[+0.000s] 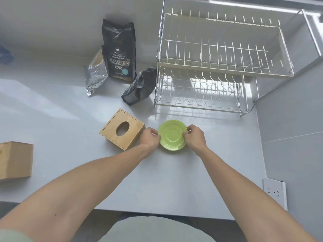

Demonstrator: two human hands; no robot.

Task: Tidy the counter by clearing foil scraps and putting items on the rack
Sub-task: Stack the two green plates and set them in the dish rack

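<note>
A small green saucer [172, 135] lies upside down on the white counter [70, 154], in front of the dish rack. My left hand [150, 138] pinches its left rim and my right hand [195, 136] pinches its right rim. The two-tier wire dish rack [206, 67] stands empty at the back right. A crumpled silver foil bag [95, 74] lies at the back, left of an upright black coffee bag [120, 51]. A second black bag [139, 87] slumps against the rack's left side.
A wooden tissue box [122, 129] sits just left of my left hand. Another wooden box [15, 159] is at the counter's left edge. A wall socket [274, 191] is on the right wall. A blue object [5, 54] shows at the far left.
</note>
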